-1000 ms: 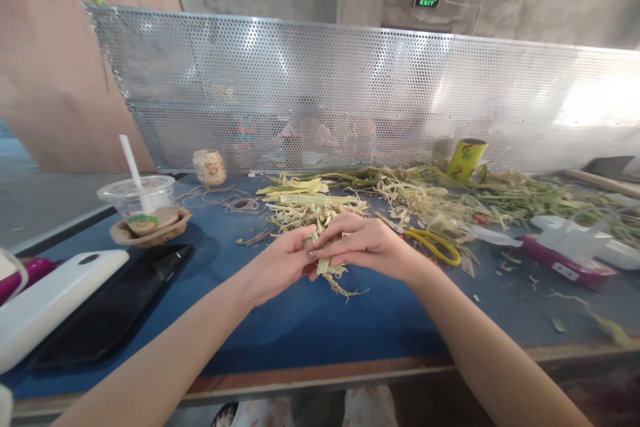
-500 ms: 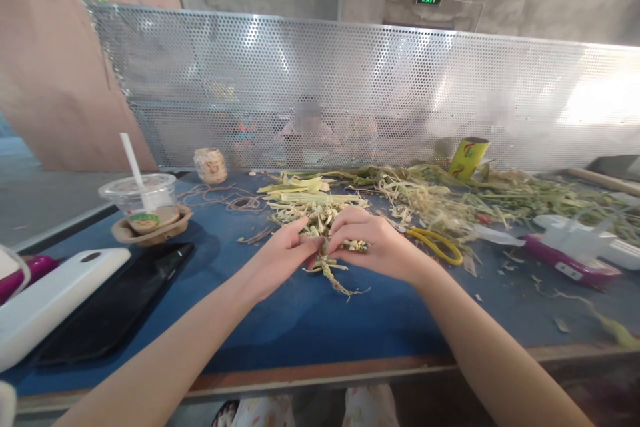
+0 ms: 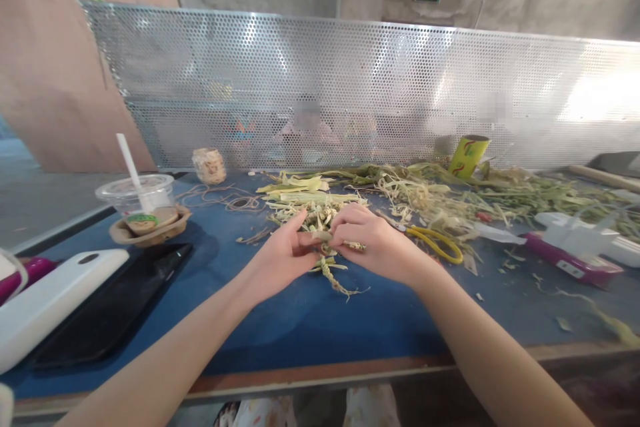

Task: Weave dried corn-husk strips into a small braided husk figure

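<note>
Both hands meet over a small braid of dried plant strips (image 3: 330,275) on the blue table; its thin, frayed tail points towards me. My left hand (image 3: 285,250) has its fingers curled around the braid's upper part from the left, with the index finger lifted. My right hand (image 3: 367,237) pinches the strips from the right, its fingers bent closely together. The exact contact of the fingertips is partly hidden. Just beyond the hands lies a heap of pale strips and leaves (image 3: 297,199). Yellow-handled scissors (image 3: 437,243) rest right of my right hand.
On the left stand a lidded plastic cup (image 3: 137,197) in a cardboard holder, a black phone (image 3: 117,307) and a white case (image 3: 65,303). Twine (image 3: 240,202) lies behind. A green-yellow can (image 3: 469,157), more dried leaves (image 3: 540,197) and a purple-white power strip (image 3: 573,257) occupy the right. A perforated metal screen (image 3: 320,67) borders the back.
My left thumb and index finger have spread somewhat, and the thumb has dropped lower. My right fingers have curled in tighter. The braid's tail stays in place.
</note>
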{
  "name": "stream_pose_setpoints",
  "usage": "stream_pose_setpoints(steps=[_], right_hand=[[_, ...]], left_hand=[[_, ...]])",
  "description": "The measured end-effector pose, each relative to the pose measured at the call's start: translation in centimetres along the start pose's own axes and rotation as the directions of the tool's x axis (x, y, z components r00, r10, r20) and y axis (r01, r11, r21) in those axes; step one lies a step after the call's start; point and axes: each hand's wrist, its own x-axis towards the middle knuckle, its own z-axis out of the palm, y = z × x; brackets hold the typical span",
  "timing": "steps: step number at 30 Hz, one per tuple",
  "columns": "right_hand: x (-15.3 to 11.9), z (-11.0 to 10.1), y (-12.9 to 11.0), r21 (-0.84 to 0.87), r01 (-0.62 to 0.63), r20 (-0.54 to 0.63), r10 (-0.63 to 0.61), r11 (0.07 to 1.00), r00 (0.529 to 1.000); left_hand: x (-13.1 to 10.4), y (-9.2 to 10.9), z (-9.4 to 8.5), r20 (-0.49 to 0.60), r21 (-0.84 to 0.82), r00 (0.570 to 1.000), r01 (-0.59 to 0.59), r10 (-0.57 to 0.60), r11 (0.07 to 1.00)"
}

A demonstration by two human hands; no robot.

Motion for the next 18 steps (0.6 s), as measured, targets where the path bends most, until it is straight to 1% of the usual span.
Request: stream_pose_setpoints(steps=[2,8,11,15,18], right_hand=[[-0.07,0.0,0.04,-0.011,0.013,0.022,-0.013,1.0,1.0],[-0.02,-0.17,-0.19,-0.058,0.048,0.026,-0.047,0.997,0.999],[0.01,-0.29,-0.37,-0.048,0.06,0.03,-0.059,0.997,0.998],[0.05,-0.22,-0.56,-0.014,0.039,0.03,-0.038,0.999,0.999],[0.15,0.07,-0.69,-0.014,0.013,0.007,-0.013,1.0,1.0]], left_hand=[[0.05,-0.12,-0.02,0.025,-0.007,1.0,-0.008,0.008,1.0],[0.1,-0.09,-0.03,0.023,0.014,0.999,-0.028,0.028,1.0],[0.16,-0.09,-0.09,0.026,0.016,0.999,-0.043,0.043,0.999],[0.2,0.02,-0.13,0.001,0.035,0.999,-0.041,0.041,0.999],[0.13,0.17,-0.09,-0.015,0.06,0.999,-0.047,0.048,0.997]])
